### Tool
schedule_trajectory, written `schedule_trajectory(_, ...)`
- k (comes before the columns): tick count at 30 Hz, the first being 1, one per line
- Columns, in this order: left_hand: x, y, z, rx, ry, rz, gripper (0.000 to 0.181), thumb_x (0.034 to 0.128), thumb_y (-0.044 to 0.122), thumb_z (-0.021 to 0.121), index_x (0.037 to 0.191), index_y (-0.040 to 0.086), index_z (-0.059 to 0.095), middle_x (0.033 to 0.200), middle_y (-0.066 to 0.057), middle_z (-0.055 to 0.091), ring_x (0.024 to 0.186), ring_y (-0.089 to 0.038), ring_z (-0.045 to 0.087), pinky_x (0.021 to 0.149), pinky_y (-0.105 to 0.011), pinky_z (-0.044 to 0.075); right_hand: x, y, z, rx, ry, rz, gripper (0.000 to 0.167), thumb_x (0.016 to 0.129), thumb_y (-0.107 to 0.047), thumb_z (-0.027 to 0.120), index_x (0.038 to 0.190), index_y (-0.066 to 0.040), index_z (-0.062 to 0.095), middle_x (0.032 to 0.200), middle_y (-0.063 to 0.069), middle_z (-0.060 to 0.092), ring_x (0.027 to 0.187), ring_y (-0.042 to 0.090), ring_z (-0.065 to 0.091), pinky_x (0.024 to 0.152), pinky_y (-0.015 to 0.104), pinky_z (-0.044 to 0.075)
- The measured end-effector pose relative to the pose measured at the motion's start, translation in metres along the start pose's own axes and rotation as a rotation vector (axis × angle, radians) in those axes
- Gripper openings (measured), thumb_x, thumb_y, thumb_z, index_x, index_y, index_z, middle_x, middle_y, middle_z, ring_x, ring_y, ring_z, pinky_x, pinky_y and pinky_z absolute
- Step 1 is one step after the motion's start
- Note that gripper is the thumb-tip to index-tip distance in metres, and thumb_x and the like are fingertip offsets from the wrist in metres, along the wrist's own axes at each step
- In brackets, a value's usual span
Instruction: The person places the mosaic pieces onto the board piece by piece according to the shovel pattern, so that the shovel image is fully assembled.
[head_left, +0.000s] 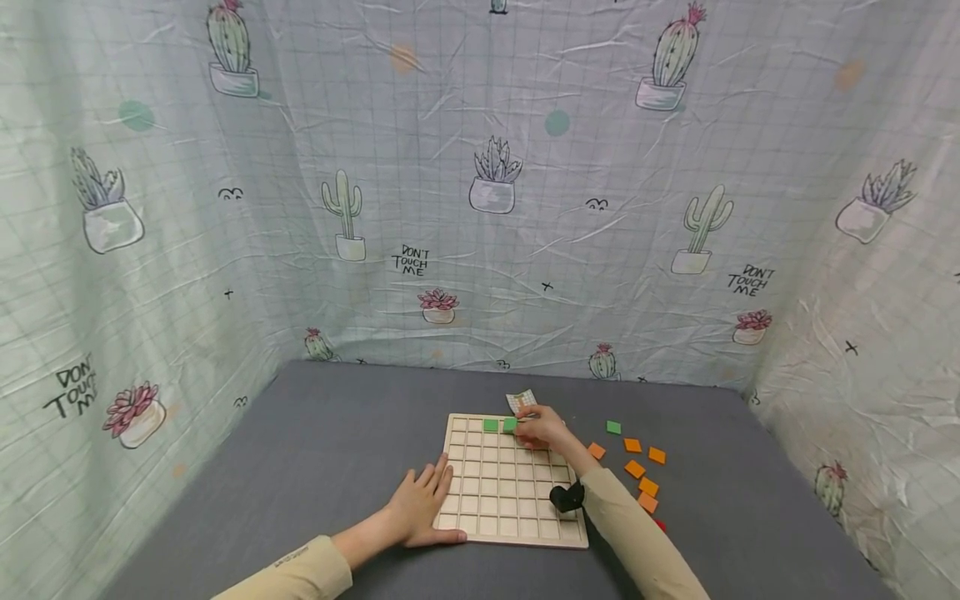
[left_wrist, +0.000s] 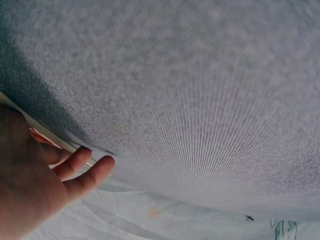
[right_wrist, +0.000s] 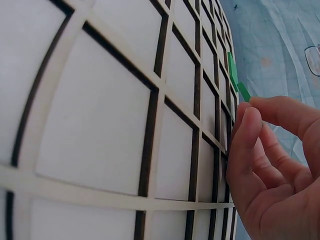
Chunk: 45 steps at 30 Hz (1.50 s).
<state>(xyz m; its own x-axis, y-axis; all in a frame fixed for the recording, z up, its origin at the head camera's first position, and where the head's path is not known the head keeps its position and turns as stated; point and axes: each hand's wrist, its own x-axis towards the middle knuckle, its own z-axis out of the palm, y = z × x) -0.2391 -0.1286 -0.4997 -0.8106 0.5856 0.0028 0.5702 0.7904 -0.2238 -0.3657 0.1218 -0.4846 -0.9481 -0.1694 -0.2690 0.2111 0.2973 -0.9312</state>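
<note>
A pale wooden grid board (head_left: 489,483) lies on the grey table. In its far row sits a green square tile (head_left: 491,425). Just right of it my right hand (head_left: 542,428) pinches a second green tile (head_left: 510,425) between thumb and forefinger. The right wrist view shows this pinched tile (right_wrist: 243,92) tilted at the board's far edge, beside the placed one (right_wrist: 232,71). My left hand (head_left: 426,504) rests along the board's left edge, fingers extended and thumb at the near corner. In the left wrist view the left hand (left_wrist: 35,182) touches the board's edge, partly cut off.
Right of the board lie several loose orange tiles (head_left: 634,469), one green tile (head_left: 613,427) and a red piece (head_left: 660,525) partly behind the sleeve. A small printed card (head_left: 519,402) lies beyond the far edge. A cactus-patterned curtain (head_left: 480,292) surrounds the table.
</note>
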Motion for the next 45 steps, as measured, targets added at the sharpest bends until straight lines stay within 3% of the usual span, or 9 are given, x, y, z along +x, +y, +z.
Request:
schedule_trajectory(11, -0.002, 0.0, -0.003, 0.035, 0.031, 0.001, 0.1, 0.0742, 0.08, 0.024, 0.136, 0.002, 0.035, 0.143, -0.019, 0.031, 0.12, -0.028, 0.044, 0.086, -0.044, 0.039, 0.001, -0.005, 0.006, -0.039, 0.069, 0.026, 0.034, 0.077, 0.002, 0.063, 0.109, 0.0, 0.056, 0.059, 0.003, 0.057, 0.046, 0.008, 0.053, 0.044, 0.021, 0.043)
schedule_trajectory(26, -0.003, 0.001, -0.005, 0.012, 0.034, -0.01, 0.099, 0.074, 0.079, 0.029, 0.136, 0.001, 0.035, 0.143, -0.019, 0.031, 0.12, -0.028, 0.043, 0.086, -0.045, 0.038, 0.003, -0.005, 0.011, -0.112, 0.094, 0.035, 0.03, 0.078, -0.001, 0.064, 0.107, -0.002, 0.059, 0.058, 0.003, 0.06, 0.046, 0.008, 0.055, 0.045, 0.023, 0.045)
schedule_trajectory(38, -0.002, 0.002, -0.003, 0.009, 0.072, -0.002, 0.099, 0.074, 0.079, 0.03, 0.135, 0.0, 0.036, 0.142, -0.019, 0.033, 0.119, -0.028, 0.044, 0.085, -0.044, 0.039, 0.0, -0.006, 0.007, -0.088, 0.044, 0.015, 0.029, 0.081, -0.003, 0.06, 0.11, 0.0, 0.059, 0.069, 0.008, 0.065, 0.051, 0.009, 0.059, 0.049, 0.025, 0.047)
schedule_trajectory(45, -0.002, 0.001, -0.003, 0.006, 0.059, 0.002, 0.1, 0.074, 0.079, 0.029, 0.135, 0.001, 0.036, 0.142, -0.019, 0.031, 0.12, -0.028, 0.043, 0.085, -0.044, 0.038, -0.003, -0.006, 0.005, -0.079, 0.026, 0.009, 0.03, 0.082, -0.004, 0.058, 0.112, 0.002, 0.058, 0.075, 0.01, 0.066, 0.053, 0.009, 0.059, 0.052, 0.026, 0.048)
